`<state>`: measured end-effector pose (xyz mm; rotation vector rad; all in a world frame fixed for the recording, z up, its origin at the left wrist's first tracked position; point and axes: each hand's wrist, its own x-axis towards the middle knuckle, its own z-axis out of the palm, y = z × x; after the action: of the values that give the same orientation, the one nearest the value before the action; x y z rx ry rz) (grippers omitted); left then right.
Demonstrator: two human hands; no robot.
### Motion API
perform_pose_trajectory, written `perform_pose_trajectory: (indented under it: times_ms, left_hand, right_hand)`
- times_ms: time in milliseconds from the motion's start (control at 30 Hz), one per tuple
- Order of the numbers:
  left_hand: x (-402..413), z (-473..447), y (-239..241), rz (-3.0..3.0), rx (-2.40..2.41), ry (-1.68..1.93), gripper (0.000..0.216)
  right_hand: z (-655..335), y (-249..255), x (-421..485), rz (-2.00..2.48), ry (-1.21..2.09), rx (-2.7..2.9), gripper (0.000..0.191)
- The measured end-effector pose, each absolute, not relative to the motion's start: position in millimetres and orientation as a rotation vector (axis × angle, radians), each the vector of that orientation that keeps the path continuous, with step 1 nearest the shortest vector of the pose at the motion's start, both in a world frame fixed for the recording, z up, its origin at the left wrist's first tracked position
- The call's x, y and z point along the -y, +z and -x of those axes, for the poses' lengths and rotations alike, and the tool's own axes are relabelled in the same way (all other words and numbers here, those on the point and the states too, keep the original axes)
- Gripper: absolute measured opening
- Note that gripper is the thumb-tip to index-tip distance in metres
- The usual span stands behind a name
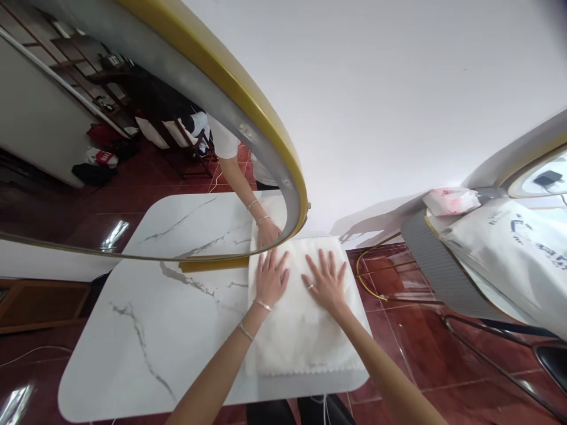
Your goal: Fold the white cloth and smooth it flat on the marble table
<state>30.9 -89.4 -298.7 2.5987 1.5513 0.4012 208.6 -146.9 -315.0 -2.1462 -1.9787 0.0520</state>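
A white folded cloth (305, 330) lies on the right part of a white marble table (146, 330). My left hand (271, 278) lies flat on the cloth's far left part, fingers spread, with bracelets on the wrist. My right hand (325, 280) presses flat beside it on the cloth, fingers apart, a ring on one finger. Neither hand holds anything. A large round mirror (133, 147) with a gold rim stands at the table's far edge and reflects my arm and hand.
To the right stand a chair with gold metal legs (390, 277), a white plastic bag (509, 254) and a pink-and-white packet (452, 202). A white wall rises behind. The floor is dark red tile (420, 354). The mirror reflects furniture and clutter.
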Motion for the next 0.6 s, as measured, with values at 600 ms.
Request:
perform_pose_trajectory:
  times_ms: [600]
  left_hand:
    - [192.8, -13.8, -298.2, -2.458, -1.702, 0.392, 0.061]
  right_hand:
    - [-232.1, -314.7, 220.6, 2.071, 0.024, 2.059, 0.064]
